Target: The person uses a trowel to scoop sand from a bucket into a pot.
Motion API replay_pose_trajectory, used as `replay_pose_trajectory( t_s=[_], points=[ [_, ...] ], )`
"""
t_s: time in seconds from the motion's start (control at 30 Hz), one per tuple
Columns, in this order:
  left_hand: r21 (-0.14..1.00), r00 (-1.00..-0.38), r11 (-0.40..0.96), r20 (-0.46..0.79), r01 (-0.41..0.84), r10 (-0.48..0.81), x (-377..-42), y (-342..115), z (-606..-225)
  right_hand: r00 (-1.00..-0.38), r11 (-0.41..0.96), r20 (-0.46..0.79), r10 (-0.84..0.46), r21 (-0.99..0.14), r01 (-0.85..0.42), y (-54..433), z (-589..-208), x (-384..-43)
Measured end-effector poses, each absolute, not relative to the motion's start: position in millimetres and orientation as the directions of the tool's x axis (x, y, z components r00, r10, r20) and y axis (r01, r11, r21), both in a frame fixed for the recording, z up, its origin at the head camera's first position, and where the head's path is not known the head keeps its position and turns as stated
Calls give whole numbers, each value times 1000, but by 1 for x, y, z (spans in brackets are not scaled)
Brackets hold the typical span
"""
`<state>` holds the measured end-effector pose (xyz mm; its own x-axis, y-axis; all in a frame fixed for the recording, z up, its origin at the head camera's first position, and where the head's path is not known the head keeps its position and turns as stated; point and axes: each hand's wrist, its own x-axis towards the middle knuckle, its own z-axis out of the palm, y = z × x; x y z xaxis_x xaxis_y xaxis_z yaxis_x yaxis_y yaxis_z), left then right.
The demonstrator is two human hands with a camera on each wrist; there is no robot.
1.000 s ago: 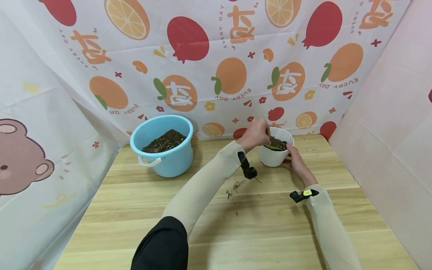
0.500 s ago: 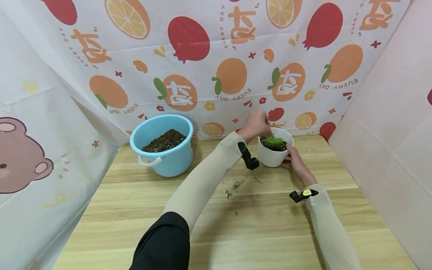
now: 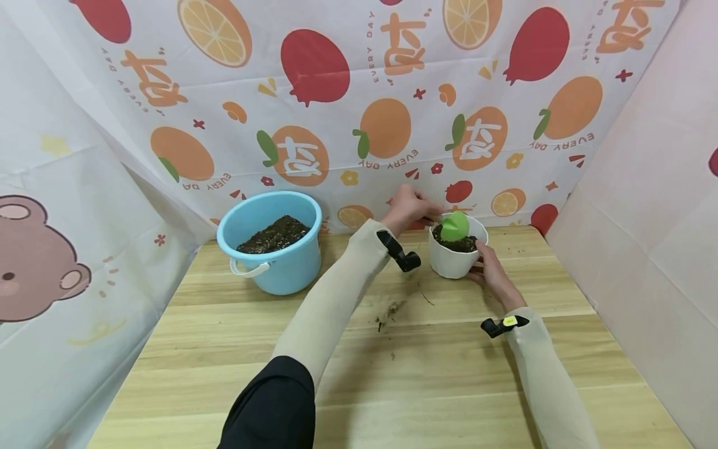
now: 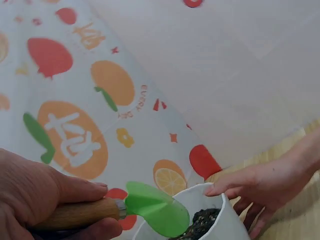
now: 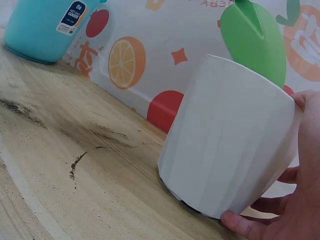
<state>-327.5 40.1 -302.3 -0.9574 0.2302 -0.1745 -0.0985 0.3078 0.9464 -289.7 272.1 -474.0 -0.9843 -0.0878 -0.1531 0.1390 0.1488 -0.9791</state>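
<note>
My left hand (image 3: 408, 209) grips the wooden handle (image 4: 82, 213) of a small garden trowel. Its green blade (image 3: 455, 227) hangs over the inside of a white flower pot (image 3: 450, 263), beside the dark soil (image 3: 463, 244); in the right wrist view the blade's lower end is hidden behind the rim. On the pot's right side, my right hand (image 3: 496, 274) holds it, thumb at the rim and fingers around the side and near the base. The pot (image 5: 225, 135) stands on the wooden table.
A light blue bucket (image 3: 288, 271) with soil (image 3: 275, 235) stands at the back left, its white handle (image 3: 249, 270) hanging down. Loose soil crumbs (image 3: 389, 310) lie on the table (image 3: 449, 374). A fruit-print cloth (image 3: 359, 68) hangs right behind the pot.
The trowel blade has risen from low in the pot and turned, so more of its green face shows. My left hand has shifted left; my right hand has stayed on the pot.
</note>
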Motion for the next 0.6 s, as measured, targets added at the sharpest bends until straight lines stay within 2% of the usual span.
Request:
replay_pose_trajectory(
  t_s=[0.13,0.2,0.4,0.6],
  points=[
    [947,-934,172,-301,-270,193,-335,34,-308,-984,137,-155,-89,-980,142,272,-474,-289],
    [940,-927,157,-328,-302,180,-337,31,-310,-983,129,-161,-86,-980,149,271,-473,-289],
    [944,-940,161,-312,-289,141,-337,25,-312,-983,128,-169,-75,-979,159,271,-473,-287],
    [958,-965,216,-224,-191,140,-330,23,-312,-984,143,-166,-69,-978,155,271,-475,-287]
  ],
)
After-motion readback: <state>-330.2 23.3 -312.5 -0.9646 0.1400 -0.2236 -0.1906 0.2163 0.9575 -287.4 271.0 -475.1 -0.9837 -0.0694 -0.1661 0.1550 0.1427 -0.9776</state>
